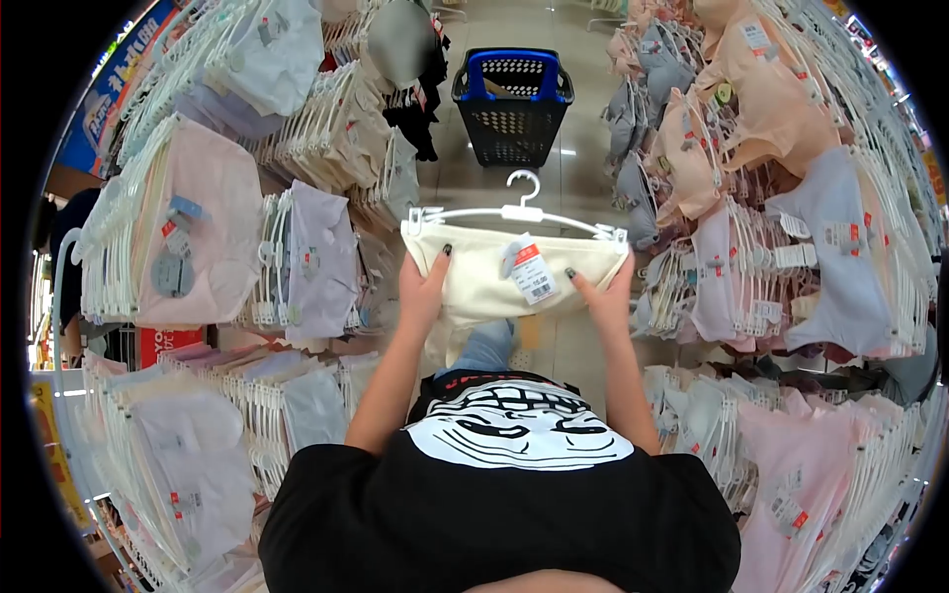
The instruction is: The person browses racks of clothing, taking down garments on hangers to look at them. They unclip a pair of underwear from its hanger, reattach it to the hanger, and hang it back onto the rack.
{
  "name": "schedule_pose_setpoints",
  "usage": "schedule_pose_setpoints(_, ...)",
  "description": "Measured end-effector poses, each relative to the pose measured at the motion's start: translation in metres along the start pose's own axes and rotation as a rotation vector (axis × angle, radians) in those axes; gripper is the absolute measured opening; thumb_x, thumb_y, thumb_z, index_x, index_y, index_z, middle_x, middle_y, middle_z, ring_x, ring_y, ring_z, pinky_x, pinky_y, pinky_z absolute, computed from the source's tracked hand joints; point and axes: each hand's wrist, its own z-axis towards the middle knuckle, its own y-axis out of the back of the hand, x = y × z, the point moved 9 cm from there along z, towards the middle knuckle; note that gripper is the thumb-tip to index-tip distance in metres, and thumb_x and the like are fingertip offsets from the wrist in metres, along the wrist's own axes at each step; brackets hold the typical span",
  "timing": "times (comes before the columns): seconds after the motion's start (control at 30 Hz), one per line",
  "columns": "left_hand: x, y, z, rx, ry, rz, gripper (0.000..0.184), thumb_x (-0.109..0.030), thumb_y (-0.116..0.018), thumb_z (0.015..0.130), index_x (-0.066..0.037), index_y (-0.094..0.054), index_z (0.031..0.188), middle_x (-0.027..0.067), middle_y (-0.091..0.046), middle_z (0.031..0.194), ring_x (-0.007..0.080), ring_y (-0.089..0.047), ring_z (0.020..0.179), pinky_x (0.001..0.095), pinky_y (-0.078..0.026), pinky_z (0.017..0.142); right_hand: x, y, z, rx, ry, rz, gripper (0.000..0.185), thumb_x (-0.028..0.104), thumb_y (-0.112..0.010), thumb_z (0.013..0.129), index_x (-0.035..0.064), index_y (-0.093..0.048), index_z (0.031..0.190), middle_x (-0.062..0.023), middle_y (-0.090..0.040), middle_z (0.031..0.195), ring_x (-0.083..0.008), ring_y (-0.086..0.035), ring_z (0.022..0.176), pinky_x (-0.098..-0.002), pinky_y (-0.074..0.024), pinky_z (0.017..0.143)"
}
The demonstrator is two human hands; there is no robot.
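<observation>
A cream-coloured undergarment (474,282) hangs from the clips of a white plastic hanger (522,212), held out in front of my body. My left hand (423,287) grips its left side, thumb on the front of the cloth. At the right side my right hand (605,294) pinches it in the same way, with the fingers behind the fabric mostly hidden. A white and red price tag (531,274) lies on the front of the cloth between my hands. The hanger's hook points up, away from me.
A black shopping basket (514,119) with blue handles stands on the tiled floor ahead. Racks of hanging garments line both sides, with pink briefs (203,227) at left and a lavender garment (840,257) at right. Part of a person (71,262) shows at far left.
</observation>
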Motion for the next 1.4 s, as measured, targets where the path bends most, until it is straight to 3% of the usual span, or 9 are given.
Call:
schedule_pose_setpoints(0.2, 0.019, 0.009, 0.048, -0.074, 0.05, -0.025, 0.034, -0.008, -0.051, 0.081, 0.002, -0.043, 0.112, 0.0087, -0.052, 0.105, 0.0143, -0.05, 0.092, 0.0255, -0.039, 0.08, -0.03, -0.042, 0.039, 0.163, -0.079, 0.003, 0.094, 0.0, -0.066, 0.061, 0.0064, -0.002, 0.13, -0.0152, -0.032, 0.122, -0.0233, -0.037, 0.112, -0.0338, -0.0344, 0.093)
schedule_pose_setpoints(0.37, 0.02, 0.008, 0.119, -0.143, 0.038, -0.068, 0.031, -0.012, -0.055, 0.079, 0.003, -0.048, 0.105, 0.0085, -0.055, 0.099, 0.0131, -0.052, 0.087, 0.0254, -0.04, 0.077, -0.043, -0.064, 0.102, 0.208, -0.172, -0.098, 0.097, -0.001, -0.065, 0.061, 0.0071, 0.002, 0.13, -0.0164, -0.03, 0.124, -0.0253, -0.035, 0.114, -0.0343, -0.0323, 0.093)
schedule_pose_setpoints(0.6, 0.029, -0.007, 0.198, -0.153, 0.031, -0.081, 0.028, -0.013, -0.055, 0.08, 0.003, -0.051, 0.102, 0.0077, -0.057, 0.096, 0.0134, -0.053, 0.085, 0.0263, -0.041, 0.075, -0.029, -0.089, 0.201, 0.206, -0.159, -0.036, 0.089, -0.008, -0.059, 0.063, 0.0086, -0.003, 0.131, -0.0144, -0.031, 0.124, -0.0236, -0.036, 0.113, -0.0325, -0.0334, 0.092)
schedule_pose_setpoints(0.8, 0.031, -0.019, 0.218, -0.085, 0.056, -0.069, 0.029, -0.013, -0.053, 0.08, 0.003, -0.049, 0.105, 0.0082, -0.056, 0.099, 0.0143, -0.053, 0.088, 0.0267, -0.041, 0.077, -0.046, -0.092, 0.223, 0.173, -0.226, 0.045, 0.089, -0.011, -0.057, 0.063, 0.0092, -0.003, 0.131, -0.0139, -0.032, 0.123, -0.0228, -0.037, 0.112, -0.0325, -0.0355, 0.091)
schedule_pose_setpoints(1.03, 0.047, -0.019, 0.228, -0.154, 0.116, -0.143, 0.026, -0.012, -0.048, 0.083, 0.004, -0.048, 0.104, 0.0076, -0.055, 0.096, 0.0134, -0.052, 0.085, 0.0265, -0.041, 0.075, -0.05, -0.092, 0.221, 0.197, -0.247, 0.073, 0.09, 0.0, -0.065, 0.061, 0.0063, -0.009, 0.13, -0.014, -0.036, 0.12, -0.0236, -0.041, 0.109, -0.0334, -0.0364, 0.09)
schedule_pose_setpoints(1.13, 0.06, -0.028, 0.238, -0.095, 0.139, -0.215, 0.026, -0.015, -0.044, 0.086, 0.004, -0.047, 0.105, 0.0079, -0.054, 0.097, 0.0134, -0.051, 0.086, 0.0264, -0.041, 0.075, -0.039, -0.083, 0.22, 0.071, -0.179, 0.133, 0.081, 0.006, -0.068, 0.063, 0.0028, -0.018, 0.127, -0.0124, -0.042, 0.116, -0.0203, -0.044, 0.106, -0.0323, -0.0375, 0.088)
schedule_pose_setpoints(1.27, 0.076, -0.051, 0.253, 0.045, 0.131, -0.091, 0.033, -0.023, -0.042, 0.088, 0.005, -0.046, 0.105, 0.0089, -0.054, 0.098, 0.0134, -0.05, 0.087, 0.0257, -0.04, 0.076, -0.039, -0.061, 0.206, -0.103, -0.164, 0.014, 0.068, 0.008, -0.067, 0.065, 0.0006, -0.03, 0.122, -0.0116, -0.046, 0.112, -0.0191, -0.047, 0.101, -0.0306, -0.0381, 0.087)
schedule_pose_setpoints(1.4, 0.055, -0.081, 0.238, 0.215, 0.102, -0.056, 0.035, -0.025, -0.041, 0.089, 0.005, -0.045, 0.107, 0.0095, -0.054, 0.097, 0.014, -0.052, 0.083, 0.0255, -0.041, 0.073, -0.009, -0.044, 0.164, -0.244, 0.036, 0.169, 0.066, 0.003, -0.062, 0.068, 0.0017, -0.026, 0.124, -0.0101, -0.044, 0.115, -0.0187, -0.046, 0.102, -0.0299, -0.0377, 0.088)
